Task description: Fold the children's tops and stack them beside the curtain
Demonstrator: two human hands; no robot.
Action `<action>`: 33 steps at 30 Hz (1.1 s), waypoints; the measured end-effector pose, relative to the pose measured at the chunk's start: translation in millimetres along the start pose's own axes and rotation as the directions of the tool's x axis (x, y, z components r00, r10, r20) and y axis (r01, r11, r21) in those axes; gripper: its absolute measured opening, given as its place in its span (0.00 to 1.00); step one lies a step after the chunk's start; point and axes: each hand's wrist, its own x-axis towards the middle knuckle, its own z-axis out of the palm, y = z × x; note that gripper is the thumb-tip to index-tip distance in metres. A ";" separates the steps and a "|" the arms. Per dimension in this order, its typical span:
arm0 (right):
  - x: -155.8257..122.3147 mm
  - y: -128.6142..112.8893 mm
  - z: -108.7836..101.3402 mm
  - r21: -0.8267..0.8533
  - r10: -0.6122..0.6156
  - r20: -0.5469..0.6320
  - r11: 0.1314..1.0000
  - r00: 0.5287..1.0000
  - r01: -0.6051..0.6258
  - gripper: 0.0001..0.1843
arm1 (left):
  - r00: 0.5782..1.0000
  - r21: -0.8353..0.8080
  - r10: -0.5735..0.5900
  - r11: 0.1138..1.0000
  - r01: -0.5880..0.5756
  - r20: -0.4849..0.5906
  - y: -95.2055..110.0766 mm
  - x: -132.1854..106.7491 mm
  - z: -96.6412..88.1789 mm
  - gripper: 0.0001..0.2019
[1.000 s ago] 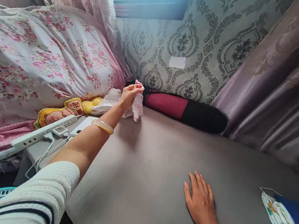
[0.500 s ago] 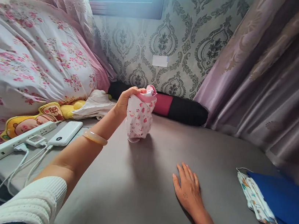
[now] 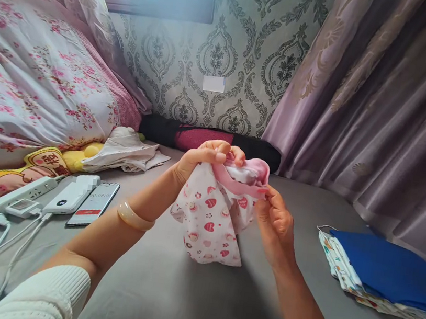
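A small white garment (image 3: 210,222) with a pink and red heart print hangs between my hands above the grey sheet (image 3: 139,286). Its pink band (image 3: 235,184) is stretched around an opening, and white cloth shows inside. My left hand (image 3: 211,156) grips the band at the upper left, thumb on top and fingers curled over. At the right end of the band, my right hand (image 3: 276,216) pinches the edge between thumb and fingers. The garment's lower part droops just over the sheet; whether it touches there I cannot tell.
On the left lie a phone (image 3: 93,206), a white power bank (image 3: 71,195), a power strip (image 3: 5,196) with cables, and a yellow plush (image 3: 15,179). Folded clothes with a blue piece (image 3: 391,269) on top lie at right. A black-and-red bolster (image 3: 203,139) lines the wall.
My right hand has risen from lying flat on the sheet and taken hold of the garment's band. The garment has come nearer and opened out, its lower part hanging looser.
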 end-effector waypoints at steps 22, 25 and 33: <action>61.7 -29.3 -8.7 -0.246 -0.138 -0.128 0.964 0.982 0.103 0.24 | 0.979 0.469 -0.054 0.872 0.143 -0.198 -38.8 -50.0 -49.7 0.27; 63.8 -42.2 -14.5 -0.314 -0.178 -0.092 0.939 0.980 0.141 0.23 | 0.923 0.520 -0.040 0.816 0.251 -0.383 -52.0 -51.9 -48.6 0.18; 71.4 -71.5 -55.9 -0.521 -0.220 0.002 0.833 0.975 0.189 0.20 | 0.888 0.584 0.045 0.768 0.263 -0.458 -38.8 -49.3 -65.5 0.07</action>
